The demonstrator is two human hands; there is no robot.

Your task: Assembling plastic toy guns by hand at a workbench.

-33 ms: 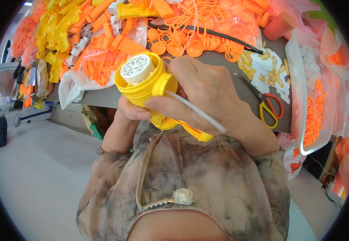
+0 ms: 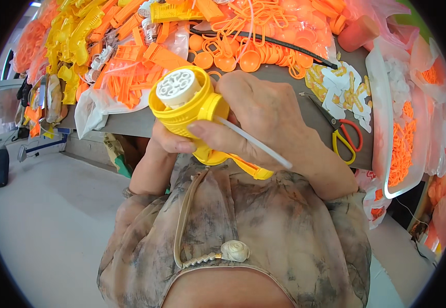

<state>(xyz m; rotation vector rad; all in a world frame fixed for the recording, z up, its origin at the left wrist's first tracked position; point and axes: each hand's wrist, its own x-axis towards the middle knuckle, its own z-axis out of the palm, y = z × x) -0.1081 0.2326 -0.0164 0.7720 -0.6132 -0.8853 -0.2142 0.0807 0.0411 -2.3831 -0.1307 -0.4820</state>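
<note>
Both my hands hold a yellow plastic bubble gun (image 2: 182, 122) above my lap, in front of the table edge. A white round nozzle with several openings (image 2: 176, 88) sits inside its wide end, which tilts up and to the left. My left hand (image 2: 165, 137) is closed under and behind the body, its other fingers mostly hidden. Closed around the side of the gun is my right hand (image 2: 269, 110), with the thumb pressed along the yellow body. A thin translucent tube (image 2: 259, 143) sticks out from the gun's side, across my right hand.
Red-and-yellow-handled scissors (image 2: 347, 141) lie on the grey table (image 2: 296, 88) at right, near white and yellow stickers (image 2: 343, 90). Orange parts (image 2: 135, 66) and yellow gun shells (image 2: 76, 36) pile up behind. A clear bin (image 2: 377, 123) with orange pieces stands far right.
The bubble gun has shifted very slightly to the right with my hands. My grip looks the same.
</note>
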